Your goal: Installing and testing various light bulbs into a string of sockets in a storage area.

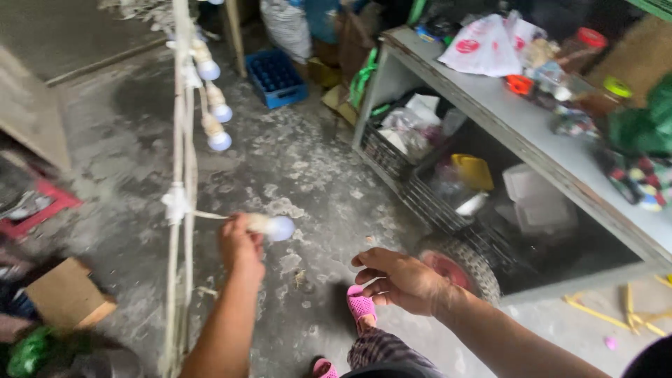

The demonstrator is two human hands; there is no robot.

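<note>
The bulb socket is mostly hidden inside the left hand, which is closed around it; its bulb points right, long axis level, just right of the hanging white cable. The right hand hovers loosely curled, farther right, holding nothing visible.

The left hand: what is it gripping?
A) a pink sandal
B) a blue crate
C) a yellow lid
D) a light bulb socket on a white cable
D: the left hand closes around the socket of a white bulb strung on the white cable.
</note>
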